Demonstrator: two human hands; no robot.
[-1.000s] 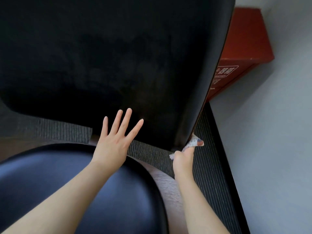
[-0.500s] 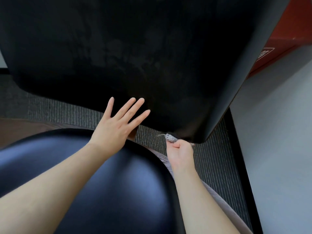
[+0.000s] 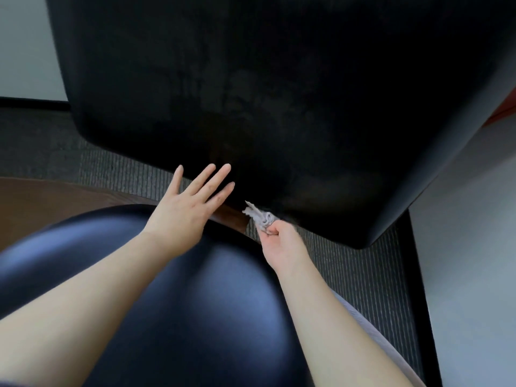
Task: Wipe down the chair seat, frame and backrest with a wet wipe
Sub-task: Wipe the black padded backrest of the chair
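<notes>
Dark ribbed carpet lies beneath the black backrest, at whose bottom edge the right hand pinches a crumpled wet wipe; the left hand, fingers spread beside it, should brace the backrest for firm, even strokes.

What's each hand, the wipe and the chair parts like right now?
Backrest: black, with faint smudges.
Seat: shiny, under both forearms.
Wet wipe: crumpled, at the backrest's bottom edge.
Left hand: open, fingers spread, holding nothing.
Right hand: pinching the wet wipe.
</notes>
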